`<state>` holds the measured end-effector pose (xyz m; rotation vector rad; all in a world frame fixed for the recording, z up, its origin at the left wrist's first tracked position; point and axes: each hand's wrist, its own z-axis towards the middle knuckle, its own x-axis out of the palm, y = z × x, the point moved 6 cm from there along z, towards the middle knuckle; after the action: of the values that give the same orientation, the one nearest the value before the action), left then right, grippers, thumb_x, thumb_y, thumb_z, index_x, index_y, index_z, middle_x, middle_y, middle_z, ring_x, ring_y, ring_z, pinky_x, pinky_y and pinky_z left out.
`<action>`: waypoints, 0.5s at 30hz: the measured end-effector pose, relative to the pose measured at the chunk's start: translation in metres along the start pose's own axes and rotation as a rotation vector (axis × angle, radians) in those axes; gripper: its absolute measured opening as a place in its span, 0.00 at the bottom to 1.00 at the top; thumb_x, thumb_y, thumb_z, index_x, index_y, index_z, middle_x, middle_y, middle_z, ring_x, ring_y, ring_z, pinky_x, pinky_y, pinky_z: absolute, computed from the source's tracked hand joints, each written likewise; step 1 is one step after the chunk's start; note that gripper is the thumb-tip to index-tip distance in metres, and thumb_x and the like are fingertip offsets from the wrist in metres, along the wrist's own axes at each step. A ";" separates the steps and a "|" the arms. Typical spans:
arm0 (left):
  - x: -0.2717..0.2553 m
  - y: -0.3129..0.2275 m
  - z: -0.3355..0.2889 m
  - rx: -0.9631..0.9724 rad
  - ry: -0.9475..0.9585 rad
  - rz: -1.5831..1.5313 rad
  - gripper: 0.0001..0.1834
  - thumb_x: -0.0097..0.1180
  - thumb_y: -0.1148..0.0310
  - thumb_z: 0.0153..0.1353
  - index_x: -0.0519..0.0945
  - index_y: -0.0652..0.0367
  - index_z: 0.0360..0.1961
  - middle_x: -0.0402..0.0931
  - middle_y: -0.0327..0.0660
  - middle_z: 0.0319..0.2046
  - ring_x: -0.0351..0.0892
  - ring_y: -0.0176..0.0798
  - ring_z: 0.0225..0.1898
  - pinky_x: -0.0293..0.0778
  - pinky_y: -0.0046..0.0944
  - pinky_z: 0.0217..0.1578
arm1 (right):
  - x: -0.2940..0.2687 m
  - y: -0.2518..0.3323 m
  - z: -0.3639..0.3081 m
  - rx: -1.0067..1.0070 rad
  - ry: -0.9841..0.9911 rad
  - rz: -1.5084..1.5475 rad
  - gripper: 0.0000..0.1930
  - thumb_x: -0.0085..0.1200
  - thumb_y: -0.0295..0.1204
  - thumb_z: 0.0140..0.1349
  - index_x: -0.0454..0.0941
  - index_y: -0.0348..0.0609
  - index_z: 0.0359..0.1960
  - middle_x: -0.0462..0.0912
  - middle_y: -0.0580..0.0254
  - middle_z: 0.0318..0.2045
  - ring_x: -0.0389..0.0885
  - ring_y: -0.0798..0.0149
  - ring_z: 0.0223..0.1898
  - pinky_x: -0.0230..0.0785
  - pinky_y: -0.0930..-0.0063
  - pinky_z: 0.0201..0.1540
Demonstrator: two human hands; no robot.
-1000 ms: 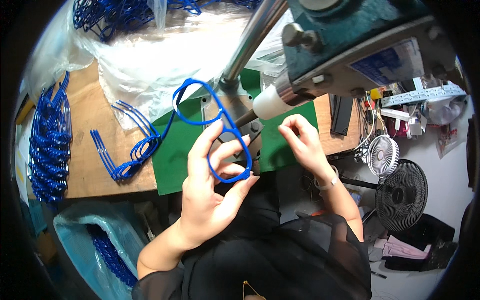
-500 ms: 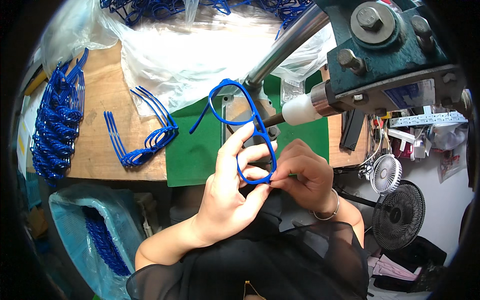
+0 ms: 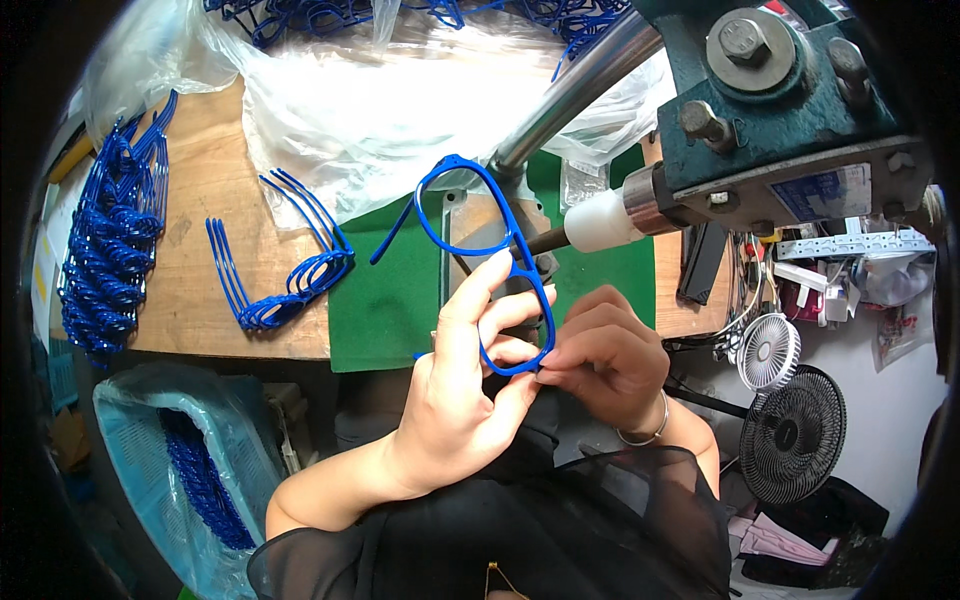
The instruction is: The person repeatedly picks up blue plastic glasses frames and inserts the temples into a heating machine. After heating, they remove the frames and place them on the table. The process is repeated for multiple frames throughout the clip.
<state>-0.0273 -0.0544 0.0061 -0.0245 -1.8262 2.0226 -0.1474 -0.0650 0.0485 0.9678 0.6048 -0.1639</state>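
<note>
A blue eyeglass frame (image 3: 520, 228) with empty rims stands on end between my hands. My left hand (image 3: 450, 385) holds it closed, fingers behind the nearer rim and thumb at its lower corner. At that same corner, the thumb and fingertips of my right hand (image 3: 610, 355) are pinched together; any small part between them is hidden. One temple arm reaches down leftward from the far rim. A short blue tip shows beside my left hand. Just beyond the frame, a metal rod with a white collar (image 3: 597, 222) points at it from the green machine (image 3: 780, 120).
Folded blue eyeglass frames (image 3: 285, 300) lie on the wooden table (image 3: 200, 290), beside a long stack (image 3: 110, 250) of more. A green mat (image 3: 380, 310) sits under the machine. Clear plastic sheeting (image 3: 370, 120) covers the back. Lower left is a lined blue basket (image 3: 140, 440); fans (image 3: 795, 430) stand at right.
The frame and both hands have shifted very slightly, with the frame's near corner a touch lower. A blue tip now shows left of my left hand. Both grips stay the same.
</note>
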 end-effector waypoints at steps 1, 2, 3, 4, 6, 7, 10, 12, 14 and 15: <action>0.000 0.001 0.000 -0.024 0.013 -0.051 0.43 0.51 0.87 0.49 0.41 0.59 0.62 0.62 0.54 0.53 0.74 0.33 0.40 0.70 0.28 0.42 | 0.000 0.002 0.000 -0.018 0.004 -0.012 0.09 0.64 0.26 0.40 0.77 0.44 0.25 0.76 0.66 0.23 0.71 0.64 0.26 0.65 0.76 0.29; -0.001 0.002 0.000 -0.048 0.027 -0.103 0.43 0.51 0.86 0.49 0.41 0.58 0.62 0.62 0.54 0.53 0.74 0.32 0.40 0.70 0.28 0.42 | 0.000 0.003 0.000 -0.036 0.007 -0.025 0.09 0.64 0.26 0.40 0.77 0.44 0.25 0.76 0.66 0.22 0.71 0.64 0.26 0.65 0.76 0.29; -0.002 0.003 0.000 -0.073 0.041 -0.154 0.43 0.51 0.86 0.49 0.41 0.58 0.62 0.63 0.54 0.53 0.74 0.32 0.40 0.70 0.28 0.41 | 0.000 0.005 0.001 -0.054 0.010 -0.037 0.09 0.65 0.26 0.40 0.77 0.44 0.25 0.76 0.66 0.22 0.71 0.64 0.26 0.65 0.76 0.29; -0.001 0.002 0.001 -0.082 0.034 -0.200 0.43 0.50 0.87 0.49 0.42 0.59 0.62 0.63 0.54 0.52 0.75 0.33 0.39 0.70 0.28 0.40 | -0.001 0.003 0.001 -0.034 0.021 0.002 0.09 0.64 0.26 0.41 0.77 0.43 0.26 0.76 0.65 0.23 0.71 0.64 0.26 0.65 0.76 0.29; 0.001 0.001 0.003 -0.100 0.020 -0.292 0.41 0.48 0.88 0.50 0.42 0.60 0.62 0.64 0.53 0.51 0.76 0.34 0.38 0.70 0.27 0.39 | -0.004 -0.004 0.001 0.006 0.041 0.081 0.09 0.64 0.26 0.42 0.77 0.42 0.26 0.76 0.64 0.23 0.71 0.64 0.26 0.65 0.76 0.30; 0.001 0.002 0.003 -0.111 0.006 -0.279 0.41 0.50 0.88 0.50 0.42 0.61 0.61 0.65 0.53 0.51 0.76 0.31 0.37 0.69 0.26 0.40 | -0.012 -0.010 -0.001 0.013 -0.015 0.106 0.08 0.63 0.27 0.44 0.77 0.41 0.27 0.76 0.64 0.24 0.71 0.65 0.27 0.64 0.77 0.30; -0.010 -0.002 0.003 -0.091 -0.055 -0.166 0.42 0.51 0.88 0.49 0.43 0.61 0.61 0.65 0.54 0.50 0.75 0.29 0.35 0.70 0.26 0.39 | -0.044 -0.042 -0.023 0.206 -0.331 0.166 0.06 0.56 0.27 0.53 0.76 0.37 0.28 0.75 0.63 0.26 0.71 0.71 0.29 0.63 0.80 0.31; -0.016 -0.004 0.007 -0.068 -0.072 -0.148 0.42 0.53 0.88 0.48 0.43 0.62 0.61 0.65 0.54 0.50 0.75 0.29 0.34 0.70 0.26 0.38 | -0.054 -0.080 -0.041 0.445 -0.410 -0.043 0.05 0.55 0.27 0.54 0.76 0.36 0.28 0.75 0.65 0.26 0.71 0.73 0.28 0.63 0.82 0.31; -0.013 -0.008 0.011 -0.046 -0.059 -0.139 0.43 0.53 0.88 0.48 0.43 0.58 0.61 0.65 0.54 0.50 0.76 0.31 0.35 0.73 0.29 0.40 | -0.040 -0.138 -0.066 0.559 -0.284 -0.171 0.05 0.54 0.26 0.54 0.76 0.37 0.28 0.75 0.67 0.26 0.71 0.74 0.27 0.64 0.82 0.30; -0.012 -0.008 0.012 -0.038 -0.052 -0.131 0.43 0.53 0.88 0.48 0.43 0.58 0.61 0.65 0.54 0.50 0.76 0.31 0.35 0.73 0.28 0.40 | -0.028 -0.167 -0.088 0.711 -0.336 -0.011 0.04 0.54 0.26 0.54 0.76 0.38 0.28 0.75 0.66 0.26 0.71 0.73 0.26 0.65 0.80 0.30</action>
<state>-0.0175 -0.0692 0.0126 0.1343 -1.8467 1.9150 -0.2718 -0.0921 -0.0942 1.5801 0.2319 -0.5653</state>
